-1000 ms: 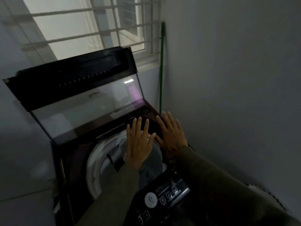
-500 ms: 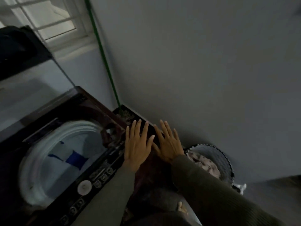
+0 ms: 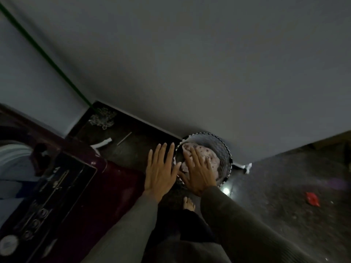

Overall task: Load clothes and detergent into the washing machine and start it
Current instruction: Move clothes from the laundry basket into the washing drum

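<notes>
Maroon washing machine (image 3: pixel 117 188); pink cloth (image 3: pixel 207 156) (dark spots); green pole (image 3: pixel 47 56); red scrap (image 3: pixel 312 199).

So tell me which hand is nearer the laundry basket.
Right. The right hand is over the basket and its spotted cloth; the left hand is just beside its rim, over the floor.

washing machine (image 3: pixel 62 186) cropped left, basket (image 3: pixel 226 149) partly hidden

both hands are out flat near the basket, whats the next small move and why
Probably lower the right hand into the basket and close its fingers on the spotted pinkish cloth. Both hands are open and hold nothing. The right one is in line with that cloth, while the left hand is beside the basket's rim. The washing machine stands just to the left, so a grabbed piece has a short way to go.
</notes>
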The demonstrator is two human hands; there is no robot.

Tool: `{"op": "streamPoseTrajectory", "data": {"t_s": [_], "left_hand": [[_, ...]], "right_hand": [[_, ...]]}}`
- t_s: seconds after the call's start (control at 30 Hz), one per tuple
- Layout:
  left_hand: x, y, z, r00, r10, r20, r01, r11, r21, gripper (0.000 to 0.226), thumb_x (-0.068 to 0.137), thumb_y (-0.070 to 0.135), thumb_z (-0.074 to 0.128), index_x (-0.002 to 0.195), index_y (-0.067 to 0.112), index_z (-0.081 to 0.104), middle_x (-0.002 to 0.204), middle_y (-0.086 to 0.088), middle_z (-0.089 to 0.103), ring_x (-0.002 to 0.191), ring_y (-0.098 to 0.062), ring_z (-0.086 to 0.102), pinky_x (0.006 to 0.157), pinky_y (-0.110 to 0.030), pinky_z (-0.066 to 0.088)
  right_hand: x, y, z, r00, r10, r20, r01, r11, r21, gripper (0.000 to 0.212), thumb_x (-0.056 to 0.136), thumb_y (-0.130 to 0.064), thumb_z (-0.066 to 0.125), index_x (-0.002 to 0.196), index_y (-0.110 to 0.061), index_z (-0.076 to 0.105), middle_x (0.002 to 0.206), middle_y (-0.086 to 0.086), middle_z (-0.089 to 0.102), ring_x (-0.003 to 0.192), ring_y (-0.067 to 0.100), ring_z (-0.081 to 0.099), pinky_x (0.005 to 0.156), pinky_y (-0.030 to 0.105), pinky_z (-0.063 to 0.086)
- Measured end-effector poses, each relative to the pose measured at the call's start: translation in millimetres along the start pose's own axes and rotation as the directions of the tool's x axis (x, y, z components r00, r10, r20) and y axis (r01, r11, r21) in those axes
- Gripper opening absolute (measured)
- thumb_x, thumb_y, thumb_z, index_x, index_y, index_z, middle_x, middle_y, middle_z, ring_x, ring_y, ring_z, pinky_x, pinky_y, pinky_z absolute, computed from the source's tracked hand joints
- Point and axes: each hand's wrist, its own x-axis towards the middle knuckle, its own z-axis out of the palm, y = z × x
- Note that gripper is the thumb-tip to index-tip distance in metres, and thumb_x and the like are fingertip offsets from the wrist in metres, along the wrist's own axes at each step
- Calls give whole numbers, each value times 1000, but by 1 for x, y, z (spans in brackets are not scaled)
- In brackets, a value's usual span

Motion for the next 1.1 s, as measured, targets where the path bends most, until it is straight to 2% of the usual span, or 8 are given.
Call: {"op": "streamPoseTrajectory", "data": {"t_s": [0.1,0.27,0.43,0.53,0.7,0.9,1.0,1.1], "left_hand": [[5,10,20,997,11,76,-11,1000,1,66,101,55,20,156,18,22,156,-13,36,147,-28,28,119,-52,26],[30,17,70,984,59,166,-50,997,-58,68,102,56,11,155,17,27,154,-13,39,143,-28,36,115,-48,34],[74,14,146,968,59,245,-13,983,-185,67,100,60,20,157,26,10,161,-5,24,144,-22,32,111,-37,41],[104,14,189,948,101,302,-30,973,-230,69,97,61,15,157,30,2,165,0,10,148,-21,24,109,-34,43],[139,5,248,931,164,326,-82,964,-252,72,96,63,12,158,26,12,163,-5,15,147,-24,25,111,-36,41],[177,-2,298,913,59,404,83,942,-325,68,100,55,27,158,23,12,164,-6,12,149,-25,17,117,-34,25],[192,-6,323,889,-33,456,234,890,-390,66,102,46,40,157,24,14,164,-7,13,150,-24,16,118,-36,21],[202,-13,338,869,-67,491,317,836,-447,69,99,48,43,157,22,16,163,-10,20,150,-27,19,120,-44,24]], "right_hand": [[-5,25,20,996,70,52,-71,997,17,80,92,-65,27,157,-22,9,165,6,0,151,24,-4,119,55,12],[9,70,55,975,184,121,-191,980,52,85,84,-63,37,154,-15,25,160,13,23,148,32,20,110,55,35],[46,117,111,943,282,175,-298,952,74,86,88,-62,41,157,-24,6,165,7,0,151,29,1,118,50,23],[74,142,148,919,332,211,-354,932,76,92,87,-63,49,156,-27,-1,164,4,-9,151,28,-1,117,48,26],[127,168,198,868,408,282,-456,880,130,106,81,-64,61,155,-28,-6,164,5,-13,150,34,-5,116,53,27],[181,183,255,809,500,309,-569,799,195,113,77,-64,67,151,-42,-15,161,17,-19,147,48,3,108,63,32],[194,189,270,800,525,291,-588,783,203,98,85,-61,58,151,-43,-13,160,23,-4,142,52,17,105,60,34],[197,191,270,814,495,305,-562,805,193,79,88,-49,62,151,-35,16,143,22,29,121,48,46,91,51,45]]}}
